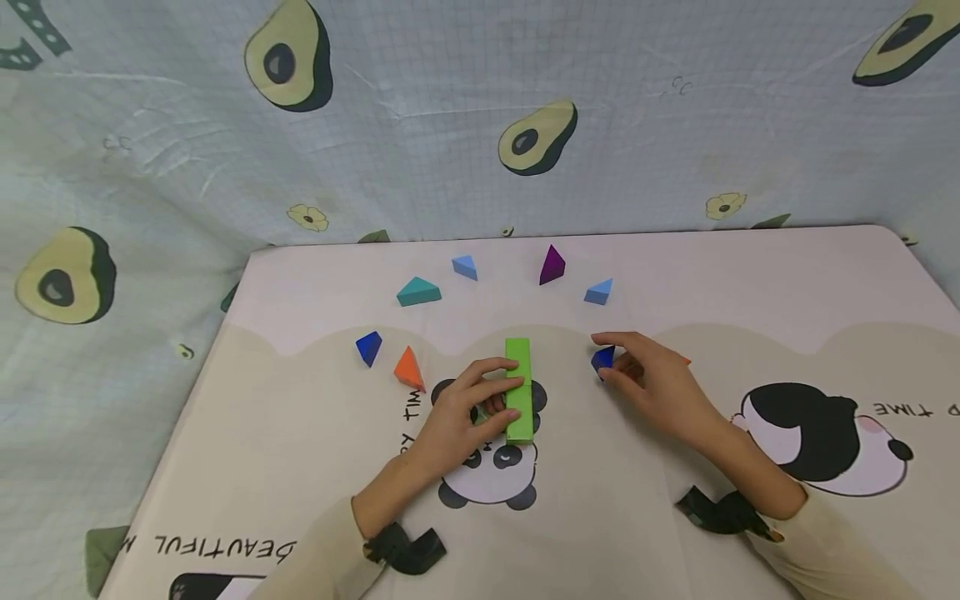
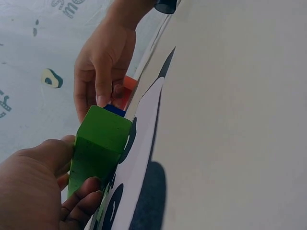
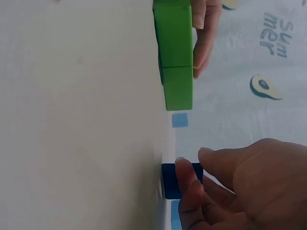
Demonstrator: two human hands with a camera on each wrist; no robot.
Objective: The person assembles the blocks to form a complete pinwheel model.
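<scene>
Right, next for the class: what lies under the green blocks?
The green blocks lie over part of a panda print on the table; dark patches show on both sides. What is directly beneath the blocks is covered, and the left hand hides more print.

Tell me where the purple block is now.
In the head view, the purple block sits just right of centre near the table's far edge, between one light blue block on its left and another on its right.
</scene>
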